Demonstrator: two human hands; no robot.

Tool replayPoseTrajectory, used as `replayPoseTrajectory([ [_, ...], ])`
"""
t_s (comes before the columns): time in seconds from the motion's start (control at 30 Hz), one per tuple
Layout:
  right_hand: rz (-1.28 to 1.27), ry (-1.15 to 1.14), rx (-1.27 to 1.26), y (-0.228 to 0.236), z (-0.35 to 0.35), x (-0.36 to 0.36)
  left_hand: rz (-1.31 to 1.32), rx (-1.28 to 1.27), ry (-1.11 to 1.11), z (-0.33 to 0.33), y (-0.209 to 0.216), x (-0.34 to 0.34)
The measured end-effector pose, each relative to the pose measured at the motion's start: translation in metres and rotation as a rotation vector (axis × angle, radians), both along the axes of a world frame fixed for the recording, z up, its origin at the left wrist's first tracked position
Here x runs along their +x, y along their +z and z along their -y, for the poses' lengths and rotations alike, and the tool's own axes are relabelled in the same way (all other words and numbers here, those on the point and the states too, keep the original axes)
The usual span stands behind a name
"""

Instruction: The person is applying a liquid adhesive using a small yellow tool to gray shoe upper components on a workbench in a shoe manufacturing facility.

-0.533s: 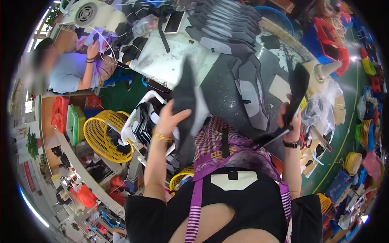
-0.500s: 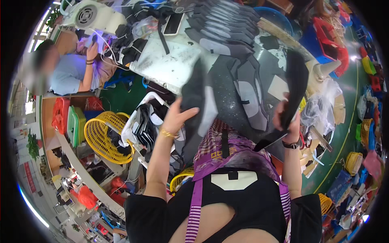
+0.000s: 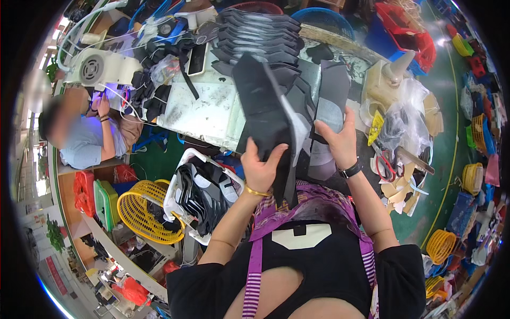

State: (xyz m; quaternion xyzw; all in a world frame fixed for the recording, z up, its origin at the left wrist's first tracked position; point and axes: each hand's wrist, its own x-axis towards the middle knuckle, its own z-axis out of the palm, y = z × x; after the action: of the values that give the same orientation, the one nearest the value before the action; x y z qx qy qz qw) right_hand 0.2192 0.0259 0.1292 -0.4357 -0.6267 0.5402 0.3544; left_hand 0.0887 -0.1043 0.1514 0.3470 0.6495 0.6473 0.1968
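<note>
Left grip (image 3: 264, 169): closed, pinching a black cut panel (image 3: 260, 101) above the worktop (image 3: 199, 114). Right grip (image 3: 340, 139): parted across a black-and-grey panel (image 3: 333, 87), firmness of hold not tellable. Beyond, on the worktop: overlapping grey panels (image 3: 260, 40).

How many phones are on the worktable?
1. The phone lies on the white tabletop, left of the stack of dark pieces and beyond the left hand. Others may be hidden.
</note>
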Motion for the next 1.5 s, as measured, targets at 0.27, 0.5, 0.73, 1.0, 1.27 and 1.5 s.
replayPoseTrajectory([
  [0.27, -0.207, 0.184, -0.631, -0.006, 0.017, -0.011, -0.234, -0.284, -0.147, -0.009, -0.015, 0.021],
  [0.5, -0.228, 0.169, -0.284, -0.035, 0.021, -0.018, -0.097, -0.23, -0.065, -0.002, -0.019, 0.009],
  [0.73, -0.201, 0.257, -0.229, -0.027, 0.032, -0.029, 0.181, -0.138, -0.196, 0.0, -0.029, -0.009],
  [1.0, -0.302, 0.542, -0.516, -0.042, 0.028, -0.014, 0.592, -0.273, -0.176, 0.006, -0.062, -0.055],
  [1.27, -0.382, 0.495, -1.004, -0.021, 0.01, -0.01, -0.432, 0.09, 0.064, -0.022, 0.052, -0.082],
  [1.5, -0.475, 0.54, -0.861, -0.042, 0.018, -0.015, -0.95, -0.131, -1.05, -0.014, -0.022, -0.058],
])
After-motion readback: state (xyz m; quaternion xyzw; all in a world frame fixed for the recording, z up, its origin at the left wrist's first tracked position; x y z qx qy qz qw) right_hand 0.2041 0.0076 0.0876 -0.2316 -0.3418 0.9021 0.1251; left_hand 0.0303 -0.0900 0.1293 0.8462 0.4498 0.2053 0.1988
